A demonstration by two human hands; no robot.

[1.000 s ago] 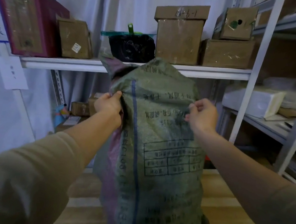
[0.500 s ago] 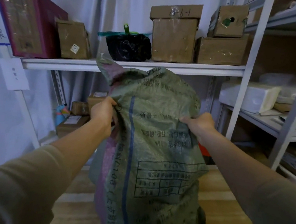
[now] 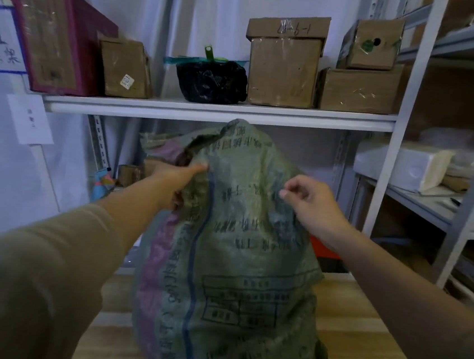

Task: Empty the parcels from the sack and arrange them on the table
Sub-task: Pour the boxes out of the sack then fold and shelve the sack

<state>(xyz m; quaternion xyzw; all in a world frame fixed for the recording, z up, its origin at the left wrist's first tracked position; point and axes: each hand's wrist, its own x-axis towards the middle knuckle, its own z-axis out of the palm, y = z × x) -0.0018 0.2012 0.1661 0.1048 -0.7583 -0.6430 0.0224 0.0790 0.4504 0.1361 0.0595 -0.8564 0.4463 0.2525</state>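
The green woven sack [image 3: 234, 281] stands upright on the wooden desk [image 3: 360, 332], below the shelf [image 3: 208, 109] carrying cardboard boxes [image 3: 282, 70]. The left hand [image 3: 177, 180] grips the sack's crumpled top edge on its left side. The right hand [image 3: 311, 207] is at the upper right front with fingers curled. Whether it pinches the fabric cannot be determined.

The woven sack [image 3: 235, 267] now sags lower, its top under the shelf [image 3: 208, 110] rather than above it. My left hand [image 3: 177, 181] now grips nearer its mouth. My right hand [image 3: 312, 204] has loosened, perhaps only pinching cloth.
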